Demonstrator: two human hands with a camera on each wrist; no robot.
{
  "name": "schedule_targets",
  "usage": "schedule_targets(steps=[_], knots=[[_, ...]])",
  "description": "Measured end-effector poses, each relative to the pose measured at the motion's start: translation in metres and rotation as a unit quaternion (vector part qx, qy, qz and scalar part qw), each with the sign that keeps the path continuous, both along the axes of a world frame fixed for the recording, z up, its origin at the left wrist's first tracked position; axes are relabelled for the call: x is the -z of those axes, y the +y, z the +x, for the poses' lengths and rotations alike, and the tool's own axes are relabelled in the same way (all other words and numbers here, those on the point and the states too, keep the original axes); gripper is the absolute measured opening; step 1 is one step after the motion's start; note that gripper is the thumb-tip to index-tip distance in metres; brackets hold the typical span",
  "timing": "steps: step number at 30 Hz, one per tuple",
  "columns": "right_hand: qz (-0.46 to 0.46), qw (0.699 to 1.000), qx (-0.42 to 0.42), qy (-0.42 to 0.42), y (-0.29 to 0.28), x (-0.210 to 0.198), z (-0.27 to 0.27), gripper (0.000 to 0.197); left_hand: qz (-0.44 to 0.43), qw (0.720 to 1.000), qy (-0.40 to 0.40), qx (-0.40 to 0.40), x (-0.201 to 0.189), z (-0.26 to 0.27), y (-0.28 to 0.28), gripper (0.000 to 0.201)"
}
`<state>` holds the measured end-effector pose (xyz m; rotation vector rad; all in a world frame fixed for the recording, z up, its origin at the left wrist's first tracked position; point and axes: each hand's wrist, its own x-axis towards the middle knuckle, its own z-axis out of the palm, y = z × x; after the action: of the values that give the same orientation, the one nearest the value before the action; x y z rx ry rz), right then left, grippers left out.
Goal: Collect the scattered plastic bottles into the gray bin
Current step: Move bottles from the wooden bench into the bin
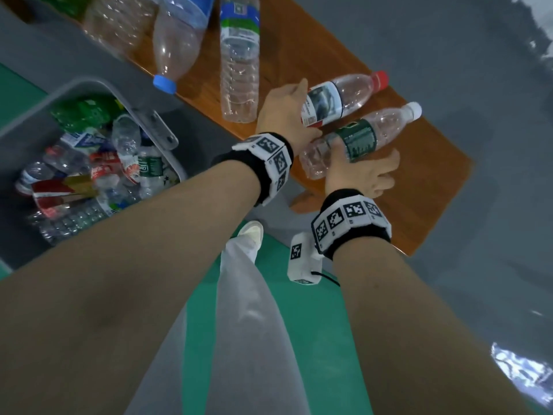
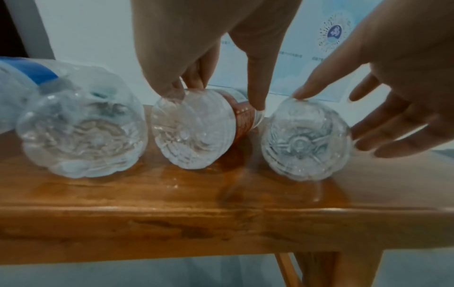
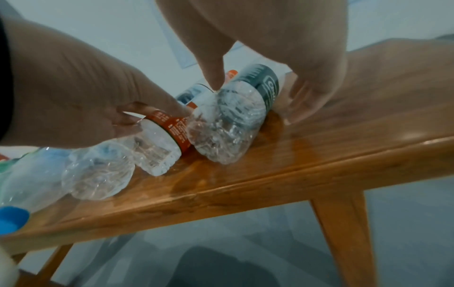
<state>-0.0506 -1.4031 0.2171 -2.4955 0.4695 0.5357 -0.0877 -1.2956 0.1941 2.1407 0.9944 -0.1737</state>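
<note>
Two clear bottles lie side by side on the right end of the wooden bench [image 1: 425, 181]. My left hand [image 1: 287, 112] grips the red-capped bottle [image 1: 344, 97] near its base, thumb and fingers curled over its two sides [image 2: 194, 132] [image 3: 159, 147]. My right hand [image 1: 362, 175] reaches over the white-capped, green-labelled bottle [image 1: 368, 133]. Its thumb touches the bottle's top [image 3: 228, 124] and its straight fingers spread along the far side [image 2: 304, 139]. The gray bin [image 1: 89, 82] stands on the floor to the left, holding several bottles.
Further along the bench lie a blue-and-green-labelled bottle [image 1: 239, 61], a blue-capped bottle [image 1: 176, 46] overhanging the near edge, and more clear bottles at the top left. My leg and shoe [image 1: 251, 235] stand on the green floor between bin and bench.
</note>
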Motion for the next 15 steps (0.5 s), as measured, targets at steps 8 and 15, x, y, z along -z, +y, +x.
schedule_targets(steps=[8, 15], knots=[[0.148, 0.983, 0.071, 0.077, 0.0, 0.012, 0.002, 0.108, 0.054, 0.997, 0.049, 0.038, 0.015, 0.008, 0.007, 0.052], [0.186, 0.982, 0.003, 0.025, -0.011, 0.009, -0.022, 0.111, 0.02, 0.998, -0.015, -0.052, 0.008, -0.029, -0.004, 0.05]])
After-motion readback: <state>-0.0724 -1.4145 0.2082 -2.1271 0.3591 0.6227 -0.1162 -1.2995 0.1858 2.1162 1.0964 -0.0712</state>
